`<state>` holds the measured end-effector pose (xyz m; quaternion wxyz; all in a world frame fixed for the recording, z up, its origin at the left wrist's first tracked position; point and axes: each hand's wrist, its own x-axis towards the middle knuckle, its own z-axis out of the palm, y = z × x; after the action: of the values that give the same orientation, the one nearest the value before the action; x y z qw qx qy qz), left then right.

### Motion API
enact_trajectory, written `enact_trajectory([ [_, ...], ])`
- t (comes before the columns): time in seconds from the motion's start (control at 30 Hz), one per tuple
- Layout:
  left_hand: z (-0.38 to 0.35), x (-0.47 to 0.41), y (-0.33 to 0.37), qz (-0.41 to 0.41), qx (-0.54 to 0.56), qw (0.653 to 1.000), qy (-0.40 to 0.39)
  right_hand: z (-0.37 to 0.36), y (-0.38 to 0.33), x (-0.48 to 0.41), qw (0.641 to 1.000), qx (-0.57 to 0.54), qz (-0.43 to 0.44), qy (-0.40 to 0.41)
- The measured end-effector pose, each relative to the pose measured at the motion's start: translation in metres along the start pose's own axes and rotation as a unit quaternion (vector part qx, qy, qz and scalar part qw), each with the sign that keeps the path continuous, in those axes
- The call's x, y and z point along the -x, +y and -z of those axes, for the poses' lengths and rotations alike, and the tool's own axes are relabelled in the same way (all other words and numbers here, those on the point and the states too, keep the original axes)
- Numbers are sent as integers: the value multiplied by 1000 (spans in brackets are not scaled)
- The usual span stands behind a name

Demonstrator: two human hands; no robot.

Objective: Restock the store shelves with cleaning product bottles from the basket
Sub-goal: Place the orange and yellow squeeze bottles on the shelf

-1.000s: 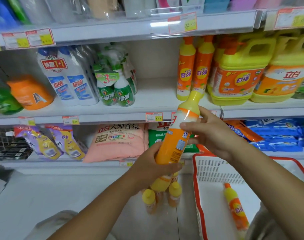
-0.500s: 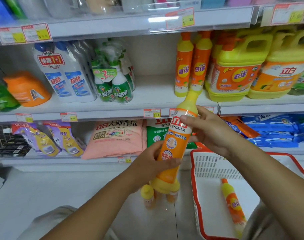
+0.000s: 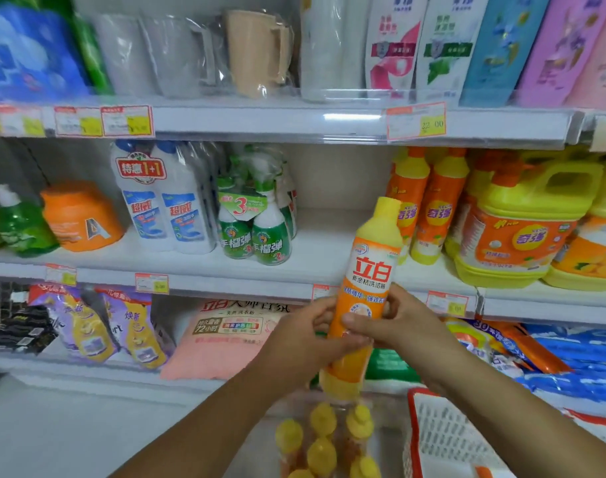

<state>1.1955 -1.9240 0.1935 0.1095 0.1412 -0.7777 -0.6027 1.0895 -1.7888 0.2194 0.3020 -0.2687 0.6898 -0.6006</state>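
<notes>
A person holds one bottle (image 3: 372, 267) with both hands. The bottle is orange with a yellow top and a yellow bottom. It stands almost straight up and leans a little to the right. It is up in the air, in front of the middle shelf (image 3: 329, 250), and does not touch it.

The left hand (image 3: 294, 343) grips the low part of the bottle from the left side, with its fingers curled round it. The right hand (image 3: 408, 326) grips the same part from the right side, and its fingers are curled round the bottle too. The two hands touch each other on the front of the bottle.

On the middle shelf, just behind the bottle's top, stand two orange bottles (image 3: 432, 208) of much the same kind. Big yellow jugs (image 3: 522, 232) stand to their right. To the left there is a bare spot on the shelf, then green spray bottles (image 3: 253, 232), white bottles (image 3: 163, 201) and an orange tub (image 3: 81, 219).

A white basket (image 3: 439, 432) with a red rim sits low on the right, under the right arm. Just to its left, below the held bottle, is a bunch of yellow caps (image 3: 324, 446) on more bottles. A pink bag (image 3: 222, 343) lies on the bottom shelf, behind the left hand.
</notes>
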Motion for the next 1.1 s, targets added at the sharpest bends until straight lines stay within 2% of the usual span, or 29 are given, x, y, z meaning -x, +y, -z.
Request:
enact_trajectory([
  [0.1,46,-41,-8,-24,-100,990,95,-3,-17,-54,999,23,21,20],
  [0.2,85,-79,-34,-57,-269,942,193,-3,-28,-112,998,50,23,40],
  [0.33,98,-113,-83,-99,-403,882,222,-8,-41,-174,994,40,64,82],
  [0.47,97,-127,-116,-153,-410,862,256,-10,-30,-223,984,60,110,124],
  [0.67,103,-133,-127,-190,-401,859,256,-18,0,-255,972,89,151,155],
  [0.97,100,-133,-130,-200,-362,871,266,-19,26,-284,965,133,114,195],
  [1.1,100,-133,-131,-199,-365,869,267,-17,25,-302,970,129,104,177],
])
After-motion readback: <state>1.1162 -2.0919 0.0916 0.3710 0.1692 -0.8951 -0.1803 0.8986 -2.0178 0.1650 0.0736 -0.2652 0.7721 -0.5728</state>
